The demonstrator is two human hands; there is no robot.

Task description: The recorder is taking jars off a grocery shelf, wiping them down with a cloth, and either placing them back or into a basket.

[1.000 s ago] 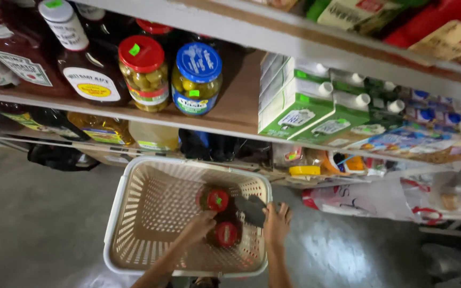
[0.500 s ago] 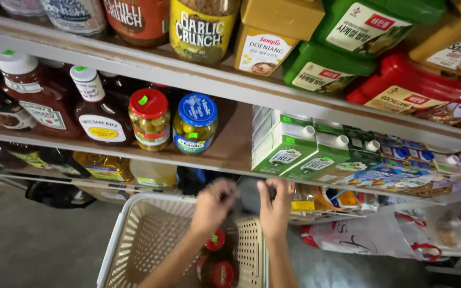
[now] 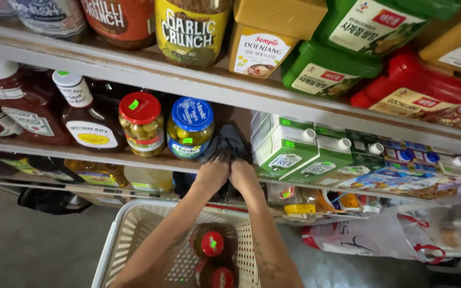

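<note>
Starting at the left, brown sauce bottles (image 3: 84, 120) are standing upright on the middle shelf (image 3: 108, 154), caps up so nothing leaks. Just beside them a red-lidded jar (image 3: 141, 124) of olives and a blue-lidded jar (image 3: 190, 128) of pickles are sitting near the front edge, labels facing out so they are easy to read and reach.

Right of the blue-lidded jar there is a bare gap on the shelf, and you are working in that gap. A dark grey cloth (image 3: 225, 145) is bunched there, touching the shelf board. Your left hand (image 3: 212, 172) and your right hand (image 3: 243, 172) are pressing side by side against its lower edge, knuckles touching each other. Both hands are curling down onto the cloth, but the fingertips are buried in its folds, so I cannot tell whether you are gripping it or only pushing flat on it.

Further right, white and green cartons (image 3: 286, 152) are lying packed tight together, spouts outward.

Below your forearms, the cream plastic basket (image 3: 124, 240) is resting on the floor, close under the shelf. Two red-lidded jars (image 3: 213, 244) are standing upright inside it, touching each other, well apart from your hands.
</note>
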